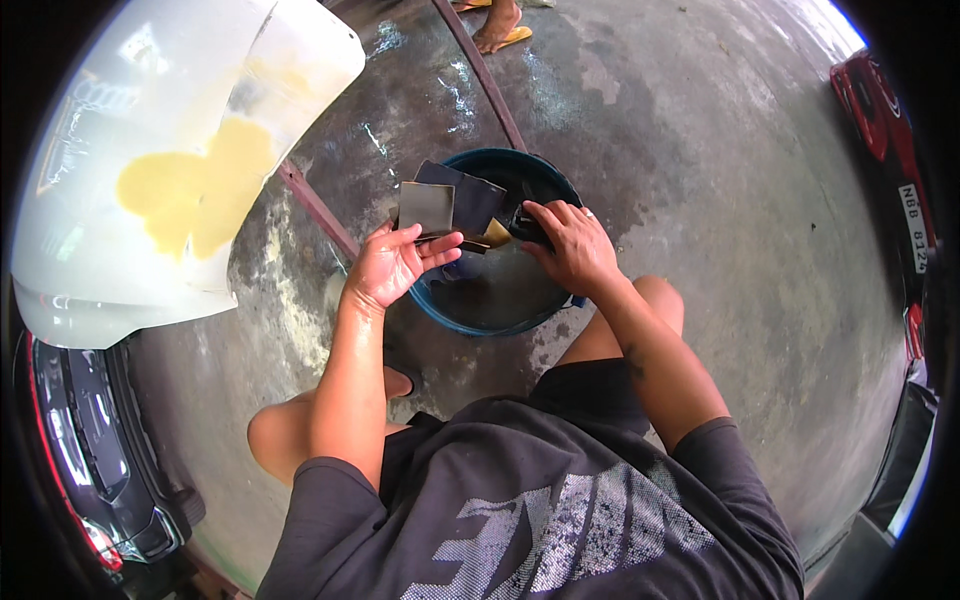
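My left hand is closed around several square pieces of sandpaper, its thumb along their near edge. The top piece of sandpaper is grey; a darker sheet fans out behind it. A small tan piece sticks out at their right. My right hand curls over a small black object, mostly hidden by the fingers, whose kind I cannot make out. Both hands are above a round blue tub with cloudy water in it. Wet skin shines on my left palm.
At the left stands a white car panel with yellowish patches. A brown metal bar runs behind the tub, across the wet concrete floor. Another person's foot is at the far side. Vehicle parts line both edges.
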The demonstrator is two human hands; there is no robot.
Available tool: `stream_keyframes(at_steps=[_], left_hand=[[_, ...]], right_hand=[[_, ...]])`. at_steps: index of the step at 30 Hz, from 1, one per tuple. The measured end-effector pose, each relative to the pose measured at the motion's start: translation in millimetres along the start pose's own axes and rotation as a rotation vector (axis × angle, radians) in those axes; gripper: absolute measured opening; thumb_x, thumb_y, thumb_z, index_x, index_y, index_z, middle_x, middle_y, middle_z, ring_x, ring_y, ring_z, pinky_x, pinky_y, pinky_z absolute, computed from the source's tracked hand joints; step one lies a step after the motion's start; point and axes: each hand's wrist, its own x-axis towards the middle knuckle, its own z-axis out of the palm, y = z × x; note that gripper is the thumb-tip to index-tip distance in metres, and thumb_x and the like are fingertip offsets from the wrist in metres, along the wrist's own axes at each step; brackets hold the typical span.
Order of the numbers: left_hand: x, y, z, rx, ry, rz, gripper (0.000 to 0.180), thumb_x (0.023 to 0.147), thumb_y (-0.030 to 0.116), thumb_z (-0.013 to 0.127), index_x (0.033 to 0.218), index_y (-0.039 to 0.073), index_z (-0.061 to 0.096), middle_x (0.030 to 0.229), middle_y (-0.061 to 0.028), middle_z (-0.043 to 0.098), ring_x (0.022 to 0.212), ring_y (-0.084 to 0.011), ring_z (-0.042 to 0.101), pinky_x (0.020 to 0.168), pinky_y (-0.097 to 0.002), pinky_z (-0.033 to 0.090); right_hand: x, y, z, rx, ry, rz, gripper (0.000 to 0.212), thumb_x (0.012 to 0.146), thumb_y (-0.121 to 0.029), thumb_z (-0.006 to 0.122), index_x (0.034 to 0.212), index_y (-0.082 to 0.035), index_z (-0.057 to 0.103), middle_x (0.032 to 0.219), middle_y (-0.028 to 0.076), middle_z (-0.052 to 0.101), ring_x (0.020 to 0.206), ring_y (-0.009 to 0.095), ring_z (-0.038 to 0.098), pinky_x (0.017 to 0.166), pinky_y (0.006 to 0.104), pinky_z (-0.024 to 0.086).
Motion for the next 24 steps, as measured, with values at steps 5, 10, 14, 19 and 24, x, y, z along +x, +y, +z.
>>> stream_keyframes(at_steps=[5,10,14,19,24], left_hand=[[-2.7,-4.0,0.7,-0.099,0.040,0.016,0.038,0.111,0.005,0.050,0.146,-0.006,0.057,0.142,-0.0298,0.070,0.134,-0.0513,0.068,0.120,-0.0686,0.050],[-3.4,-3.6,-0.6,-0.012,0.100,0.011,0.053,0.109,0.006,0.054,0.159,-0.006,0.040,0.145,-0.0349,0.065,0.123,-0.0505,0.074,0.112,-0.0640,0.058],[4.0,-8.5,29.4,0.683,0.503,-0.075,0.073,0.106,0.005,0.066,0.170,0.005,0.032,0.148,-0.0359,0.061,0.101,-0.0429,0.082,0.094,-0.0547,0.067],[-5.8,-13.2,51.3,1.393,0.678,0.394,0.056,0.102,0.010,0.075,0.155,0.010,0.057,0.127,-0.0245,0.073,0.092,-0.0289,0.081,0.084,-0.0432,0.065],[22.3,-102.4,45.7,1.537,-0.141,0.080,0.028,0.097,0.008,0.066,0.120,0.001,0.079,0.113,-0.0200,0.081,0.106,-0.0324,0.080,0.094,-0.0440,0.061]], right_hand=[[1.0,1.3,-0.9,-0.001,-0.006,-0.003,0.063,0.101,-0.042,0.077,0.156,-0.018,0.059,0.125,0.008,0.067,0.123,0.031,0.068,0.116,0.0509,0.049],[0.7,1.2,-0.5,-0.009,0.008,-0.011,0.062,0.101,-0.043,0.077,0.156,-0.019,0.059,0.124,0.007,0.067,0.123,0.030,0.068,0.116,0.0507,0.049],[-0.5,1.0,-0.1,-0.004,0.024,-0.014,0.061,0.101,-0.043,0.077,0.156,-0.019,0.060,0.125,0.007,0.067,0.123,0.029,0.068,0.114,0.0496,0.050],[0.8,-1.1,0.8,0.004,0.022,-0.001,0.062,0.101,-0.043,0.077,0.155,-0.019,0.061,0.125,0.007,0.067,0.123,0.029,0.068,0.111,0.0471,0.050],[1.0,-2.9,1.9,0.055,0.034,0.033,0.062,0.101,-0.043,0.077,0.155,-0.017,0.062,0.127,0.007,0.068,0.123,0.030,0.067,0.110,0.0456,0.050]])
